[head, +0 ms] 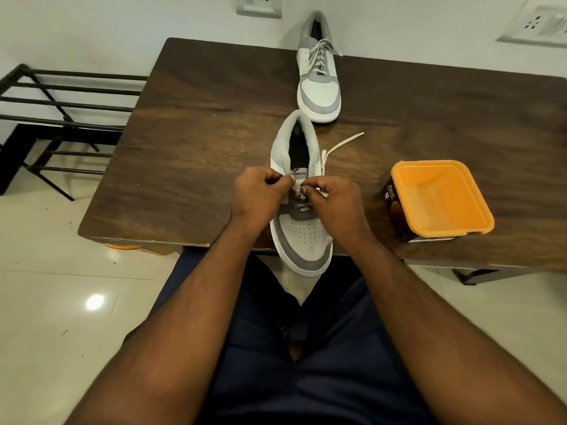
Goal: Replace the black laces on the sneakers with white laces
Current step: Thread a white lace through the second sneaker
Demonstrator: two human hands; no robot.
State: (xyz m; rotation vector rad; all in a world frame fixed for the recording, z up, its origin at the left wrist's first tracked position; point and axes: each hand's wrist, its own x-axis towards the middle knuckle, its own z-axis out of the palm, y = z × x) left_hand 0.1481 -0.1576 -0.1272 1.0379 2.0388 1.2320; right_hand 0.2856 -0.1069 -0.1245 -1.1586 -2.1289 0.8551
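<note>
A grey and white sneaker lies on the brown table, its toe hanging over the near edge. A white lace runs through its eyelets, and one loose end trails off to the right on the table. My left hand pinches the lace at the left side of the tongue. My right hand pinches the lace on the right side. A second sneaker with white laces tied stands at the far edge of the table. No black lace shows.
An orange tub with a brown label stands open on the table to the right of my hands. A black metal rack stands on the floor at the left. My lap in dark trousers lies below the table edge.
</note>
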